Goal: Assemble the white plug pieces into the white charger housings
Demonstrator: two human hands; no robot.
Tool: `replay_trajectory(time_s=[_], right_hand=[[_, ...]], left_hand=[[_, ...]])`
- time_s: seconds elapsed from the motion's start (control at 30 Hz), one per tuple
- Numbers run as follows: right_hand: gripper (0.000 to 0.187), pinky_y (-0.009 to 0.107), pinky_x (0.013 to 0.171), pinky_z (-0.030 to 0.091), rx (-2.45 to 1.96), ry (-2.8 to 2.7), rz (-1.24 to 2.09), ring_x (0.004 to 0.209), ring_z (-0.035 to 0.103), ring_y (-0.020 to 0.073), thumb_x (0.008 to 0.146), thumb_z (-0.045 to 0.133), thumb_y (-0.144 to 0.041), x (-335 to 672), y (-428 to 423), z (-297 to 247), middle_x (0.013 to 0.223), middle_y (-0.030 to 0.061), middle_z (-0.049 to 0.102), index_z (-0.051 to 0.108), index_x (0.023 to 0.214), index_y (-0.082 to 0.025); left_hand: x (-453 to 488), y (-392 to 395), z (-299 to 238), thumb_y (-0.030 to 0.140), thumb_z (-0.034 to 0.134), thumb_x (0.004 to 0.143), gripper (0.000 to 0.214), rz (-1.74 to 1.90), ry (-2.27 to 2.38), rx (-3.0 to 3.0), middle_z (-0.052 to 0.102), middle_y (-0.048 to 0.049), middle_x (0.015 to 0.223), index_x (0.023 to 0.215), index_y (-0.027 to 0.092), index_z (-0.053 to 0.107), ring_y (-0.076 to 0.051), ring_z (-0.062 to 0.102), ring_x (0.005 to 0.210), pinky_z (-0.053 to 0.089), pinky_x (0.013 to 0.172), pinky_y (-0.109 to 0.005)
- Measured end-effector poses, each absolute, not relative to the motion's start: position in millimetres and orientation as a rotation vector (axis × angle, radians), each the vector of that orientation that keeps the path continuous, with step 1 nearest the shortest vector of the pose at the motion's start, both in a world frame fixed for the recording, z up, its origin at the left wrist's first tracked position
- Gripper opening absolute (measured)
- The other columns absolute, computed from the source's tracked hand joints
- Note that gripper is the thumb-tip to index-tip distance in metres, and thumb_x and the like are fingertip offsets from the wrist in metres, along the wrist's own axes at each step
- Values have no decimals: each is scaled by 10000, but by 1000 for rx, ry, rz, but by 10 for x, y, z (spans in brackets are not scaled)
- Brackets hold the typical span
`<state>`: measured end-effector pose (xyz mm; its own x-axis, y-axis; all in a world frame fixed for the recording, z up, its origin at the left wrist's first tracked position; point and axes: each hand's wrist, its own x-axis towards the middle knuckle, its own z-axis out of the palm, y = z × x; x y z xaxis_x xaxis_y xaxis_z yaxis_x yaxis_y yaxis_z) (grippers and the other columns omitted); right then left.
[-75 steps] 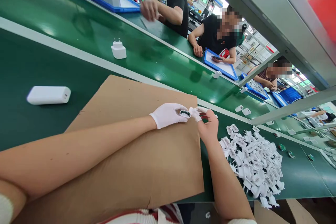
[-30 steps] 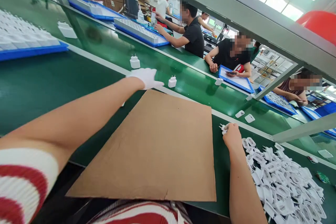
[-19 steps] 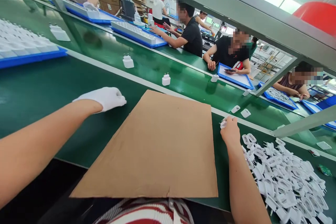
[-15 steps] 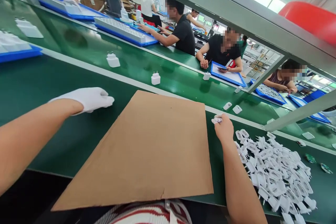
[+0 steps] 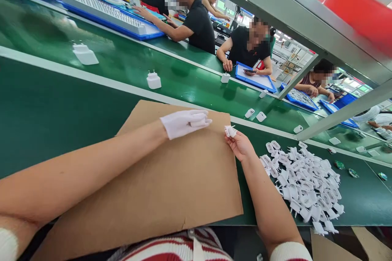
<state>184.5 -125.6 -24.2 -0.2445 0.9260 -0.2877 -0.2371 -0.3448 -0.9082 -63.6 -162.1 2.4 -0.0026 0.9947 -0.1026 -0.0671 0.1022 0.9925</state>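
Note:
My left hand (image 5: 183, 123), in a white glove, hovers over the far edge of a brown cardboard sheet (image 5: 171, 187). Its fingers are curled round a white casing (image 5: 200, 120). My bare right hand (image 5: 240, 145) is just to the right, a short gap away. It pinches a small white plug part (image 5: 230, 131) between fingertips. To the right of that hand, a pile of several similar white plug parts (image 5: 303, 183) lies on the green bench (image 5: 45, 118).
White chargers (image 5: 153, 80) (image 5: 85, 54) (image 5: 225, 77) stand on the green conveyor beyond the white strip. Loose small parts (image 5: 255, 114) lie near the pile. Across the belt, several people sit at blue trays (image 5: 254, 78). A grey frame bar (image 5: 343, 116) crosses on the right.
My left hand reached out to the far left, then came back over the cardboard with a white casing. My right hand lifted a plug part off the bench and turned it toward the left hand.

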Motion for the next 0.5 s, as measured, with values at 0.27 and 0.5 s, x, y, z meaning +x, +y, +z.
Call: replay_trajectory(time_s=[0.27,0.5], right_hand=[[486,365,880,627,-1021,-1011,1828,999,729,202,592,977,-371,1750,-1387,-227,1070,47,774,731,975,-201],[470,396,1046,578,-964,-984,1907,1062,750,223,636,962,-353,1692,-1413,-201,1116,83,790,723,1006,-191]], left_hand=[[-208,-1321,-454,468,864,637,824,1240,1082,1026,635,-210,1424,1345,139,597,-342,637,1275,529,1084,-492],[-307,-1366,-278,382,727,762,397,556,1493,1980,695,-154,1237,1122,214,722,-377,625,1202,495,1050,-493]])
